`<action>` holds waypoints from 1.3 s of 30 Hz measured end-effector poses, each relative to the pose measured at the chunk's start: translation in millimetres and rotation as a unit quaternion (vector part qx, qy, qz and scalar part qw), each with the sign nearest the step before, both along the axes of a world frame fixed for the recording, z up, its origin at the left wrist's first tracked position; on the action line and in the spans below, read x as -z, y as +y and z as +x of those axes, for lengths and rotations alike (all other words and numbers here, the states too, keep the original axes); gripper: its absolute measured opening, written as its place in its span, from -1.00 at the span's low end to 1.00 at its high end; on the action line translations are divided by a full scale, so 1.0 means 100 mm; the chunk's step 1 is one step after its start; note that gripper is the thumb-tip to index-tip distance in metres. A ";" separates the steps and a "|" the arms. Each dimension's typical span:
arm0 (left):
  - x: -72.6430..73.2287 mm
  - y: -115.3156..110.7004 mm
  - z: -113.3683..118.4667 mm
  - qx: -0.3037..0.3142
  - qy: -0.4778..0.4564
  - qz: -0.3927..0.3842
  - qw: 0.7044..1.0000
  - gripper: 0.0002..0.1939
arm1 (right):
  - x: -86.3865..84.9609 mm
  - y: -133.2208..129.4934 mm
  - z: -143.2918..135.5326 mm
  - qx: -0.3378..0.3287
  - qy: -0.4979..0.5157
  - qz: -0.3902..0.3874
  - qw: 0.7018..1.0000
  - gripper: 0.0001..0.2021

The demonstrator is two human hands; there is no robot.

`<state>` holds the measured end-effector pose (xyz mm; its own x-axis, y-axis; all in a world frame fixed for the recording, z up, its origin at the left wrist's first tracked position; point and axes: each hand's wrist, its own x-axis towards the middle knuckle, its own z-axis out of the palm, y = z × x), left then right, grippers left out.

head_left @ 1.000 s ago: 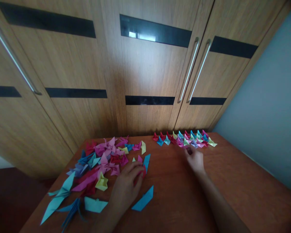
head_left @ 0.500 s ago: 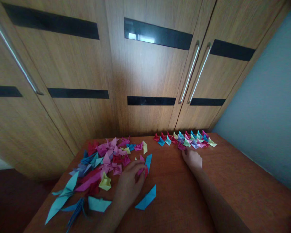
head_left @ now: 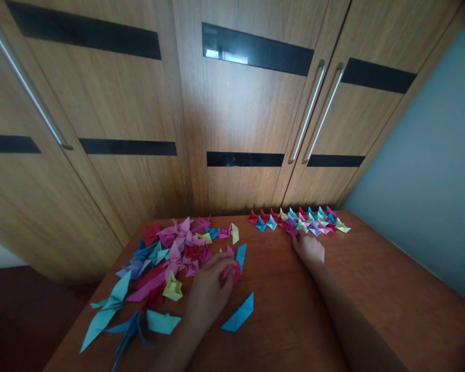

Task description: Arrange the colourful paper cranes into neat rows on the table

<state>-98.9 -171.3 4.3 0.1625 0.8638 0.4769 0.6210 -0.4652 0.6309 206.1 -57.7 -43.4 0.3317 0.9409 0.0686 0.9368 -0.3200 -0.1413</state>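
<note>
Pinching red-pink folded paper point(head_left: 236, 272) in left hand point(head_left: 212, 281), apparently aligning magenta paper boat point(head_left: 291, 230) pinched in right hand point(head_left: 310, 250); needs gentle release.

A wood-grained cupboard point(head_left: 248, 113) stands behind the reddish-brown desk point(head_left: 406, 292), its doors crossed by black strips point(head_left: 127, 146) (the upper middle one catches a bright reflection point(head_left: 227, 56)). Three slim metal handles point(head_left: 307, 112) slant across the doors. A bluish-grey wall point(head_left: 430, 155) rises at right; dark floor point(head_left: 23, 310) shows lower left.
</note>
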 end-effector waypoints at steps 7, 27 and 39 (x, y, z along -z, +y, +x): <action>-0.01 0.01 -0.03 0.001 -0.005 -0.009 1.000 -0.81 | 0.01 0.03 0.01 0.000 -0.003 0.007 1.000 -0.64; -0.03 0.11 -0.28 -0.069 0.068 0.020 0.995 -0.81 | 0.00 -0.13 -0.05 0.024 0.045 0.009 0.999 -0.67; 0.01 0.17 -0.29 -0.089 0.134 -0.008 0.987 -0.81 | 0.05 -0.38 -0.28 -0.220 0.177 0.048 0.958 -0.92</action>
